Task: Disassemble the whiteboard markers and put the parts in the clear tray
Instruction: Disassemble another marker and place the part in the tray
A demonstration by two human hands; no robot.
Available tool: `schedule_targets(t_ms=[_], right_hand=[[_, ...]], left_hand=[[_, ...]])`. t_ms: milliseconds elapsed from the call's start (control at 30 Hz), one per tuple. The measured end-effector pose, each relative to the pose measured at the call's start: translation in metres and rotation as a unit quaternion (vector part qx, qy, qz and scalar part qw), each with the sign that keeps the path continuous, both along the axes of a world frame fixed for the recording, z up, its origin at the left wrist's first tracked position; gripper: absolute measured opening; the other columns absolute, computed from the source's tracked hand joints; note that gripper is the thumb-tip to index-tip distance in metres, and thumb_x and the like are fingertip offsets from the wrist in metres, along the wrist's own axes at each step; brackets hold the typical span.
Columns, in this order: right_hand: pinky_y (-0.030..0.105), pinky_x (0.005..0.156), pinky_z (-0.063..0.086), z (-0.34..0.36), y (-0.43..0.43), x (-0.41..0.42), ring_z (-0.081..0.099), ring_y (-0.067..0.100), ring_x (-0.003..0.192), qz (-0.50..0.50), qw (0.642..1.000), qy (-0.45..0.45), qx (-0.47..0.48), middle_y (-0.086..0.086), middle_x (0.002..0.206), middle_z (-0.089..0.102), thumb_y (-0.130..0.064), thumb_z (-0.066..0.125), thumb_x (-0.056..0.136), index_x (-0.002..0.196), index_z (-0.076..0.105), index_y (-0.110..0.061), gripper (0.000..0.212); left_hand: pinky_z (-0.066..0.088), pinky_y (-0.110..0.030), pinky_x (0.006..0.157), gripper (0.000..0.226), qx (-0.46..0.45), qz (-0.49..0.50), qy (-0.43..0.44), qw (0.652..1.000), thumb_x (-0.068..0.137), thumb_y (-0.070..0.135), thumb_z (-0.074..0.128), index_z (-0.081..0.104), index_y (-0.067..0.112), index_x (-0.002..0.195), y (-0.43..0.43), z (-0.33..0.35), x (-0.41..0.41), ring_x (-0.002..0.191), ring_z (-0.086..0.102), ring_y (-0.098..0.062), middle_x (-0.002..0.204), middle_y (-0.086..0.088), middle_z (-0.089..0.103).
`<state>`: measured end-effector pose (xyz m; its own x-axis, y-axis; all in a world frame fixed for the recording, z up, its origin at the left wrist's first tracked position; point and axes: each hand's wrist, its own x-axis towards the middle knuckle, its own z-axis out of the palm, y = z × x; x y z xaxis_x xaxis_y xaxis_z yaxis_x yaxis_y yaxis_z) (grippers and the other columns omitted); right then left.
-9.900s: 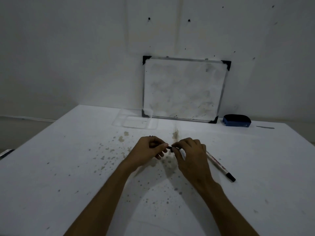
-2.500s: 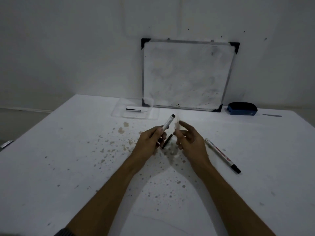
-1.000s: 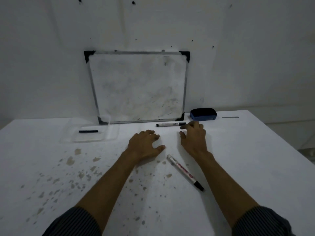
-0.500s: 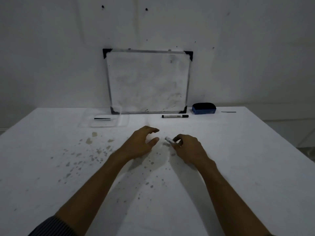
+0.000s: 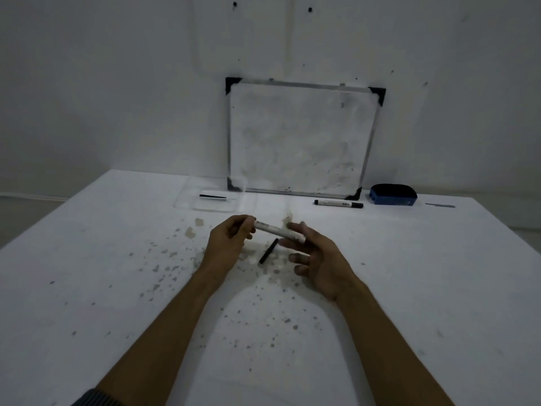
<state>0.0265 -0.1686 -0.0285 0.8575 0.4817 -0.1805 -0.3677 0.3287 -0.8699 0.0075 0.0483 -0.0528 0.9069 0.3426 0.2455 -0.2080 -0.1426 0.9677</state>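
A white marker barrel [image 5: 276,230] is held level just above the table between both hands. My left hand [image 5: 229,244] grips its left end with the fingertips. My right hand [image 5: 317,259] pinches its right end between thumb and forefinger, the other fingers spread. A thin black stick-like part [image 5: 268,251] lies on the table under the barrel. The clear tray [image 5: 187,202] sits at the back left and holds one black-and-white part [image 5: 213,196]. Another whole marker [image 5: 338,203] lies in front of the whiteboard.
A small whiteboard [image 5: 301,136] leans on the wall at the back of the white table [image 5: 424,288]. A blue eraser [image 5: 393,194] sits to its right, with a thin grey strip [image 5: 440,205] beyond. Ink stains speckle the table around my hands.
My right hand has lifted the marker off the table, and my left hand has closed on its other end. The black part under my hands has come into view.
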Motion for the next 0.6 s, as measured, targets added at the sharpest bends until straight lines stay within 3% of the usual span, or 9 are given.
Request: schedule_targets(t_ms=[67, 167, 300, 367, 467, 533, 600], right_hand=[[0.022, 0.045, 0.046, -0.007, 0.002, 0.002, 0.067, 0.014, 0.062, -0.053, 0.996, 0.045, 0.065, 0.009, 0.109, 0.077, -0.041, 0.078, 0.083, 0.121, 0.074, -0.016, 0.046], [0.021, 0.048, 0.046, -0.016, 0.012, 0.004, 0.063, 0.011, 0.062, -0.107, 0.99, 0.01, 0.095, 0.004, 0.094, 0.075, -0.031, 0.077, 0.085, 0.12, 0.075, -0.012, 0.04], [0.02, 0.046, 0.043, -0.024, 0.024, -0.001, 0.057, 0.009, 0.058, -0.146, 0.977, -0.133, -0.079, 0.002, 0.087, 0.075, -0.04, 0.072, 0.093, 0.109, 0.075, -0.011, 0.034], [0.02, 0.045, 0.043, -0.025, 0.027, -0.001, 0.054, 0.008, 0.053, -0.171, 0.969, -0.138, -0.114, 0.001, 0.081, 0.075, -0.044, 0.069, 0.094, 0.102, 0.073, -0.007, 0.037], [0.019, 0.046, 0.043, -0.023, 0.028, -0.001, 0.052, 0.007, 0.048, -0.189, 0.969, -0.103, -0.119, -0.002, 0.071, 0.074, -0.047, 0.069, 0.093, 0.098, 0.074, -0.008, 0.039], [0.019, 0.045, 0.042, -0.022, 0.029, -0.002, 0.05, 0.007, 0.046, -0.198, 0.971, -0.079, -0.112, -0.002, 0.068, 0.072, -0.047, 0.069, 0.092, 0.095, 0.074, -0.008, 0.038], [0.018, 0.044, 0.042, -0.022, 0.031, -0.004, 0.048, 0.006, 0.045, -0.204, 0.969, -0.084, -0.112, -0.004, 0.061, 0.066, -0.046, 0.068, 0.094, 0.089, 0.073, -0.01, 0.037]], left_hand=[[0.056, -0.018, 0.067, 0.013, -0.037, -0.008, 0.011, 0.999, 0.099, 0.038, 0.068, 0.077, 0.028, 0.1, 0.003, 0.0, 0.003, 0.077, 0.071, -0.001, 0.083, 0.011, 0.079], [0.056, -0.016, 0.067, 0.012, -0.014, -0.046, 0.015, 0.999, 0.097, 0.037, 0.071, 0.078, 0.027, 0.099, -0.008, 0.0, 0.004, 0.078, 0.073, -0.003, 0.087, 0.008, 0.081], [0.06, -0.022, 0.076, 0.012, 0.047, -0.09, 0.009, 0.995, 0.098, 0.037, 0.07, 0.075, 0.027, 0.102, -0.036, -0.009, 0.0, 0.088, 0.075, -0.01, 0.094, 0.006, 0.081], [0.052, -0.021, 0.081, 0.018, 0.182, -0.051, -0.019, 0.982, 0.103, 0.041, 0.059, 0.071, 0.027, 0.105, -0.041, -0.013, -0.001, 0.093, 0.068, -0.007, 0.097, 0.009, 0.076], [0.036, -0.032, 0.083, 0.03, 0.464, 0.041, -0.112, 0.878, 0.108, 0.035, 0.041, 0.067, 0.02, 0.107, -0.044, -0.016, 0.001, 0.096, 0.057, -0.017, 0.1, 0.005, 0.071], [0.036, -0.036, 0.078, 0.035, 0.521, 0.06, -0.14, 0.84, 0.108, 0.031, 0.035, 0.066, 0.016, 0.098, -0.048, -0.011, 0.003, 0.087, 0.055, -0.022, 0.091, 0.0, 0.067], [0.034, -0.036, 0.073, 0.037, 0.503, 0.06, -0.129, 0.852, 0.107, 0.028, 0.031, 0.06, 0.016, 0.087, -0.054, -0.006, 0.002, 0.08, 0.052, -0.022, 0.08, 0.001, 0.059]])
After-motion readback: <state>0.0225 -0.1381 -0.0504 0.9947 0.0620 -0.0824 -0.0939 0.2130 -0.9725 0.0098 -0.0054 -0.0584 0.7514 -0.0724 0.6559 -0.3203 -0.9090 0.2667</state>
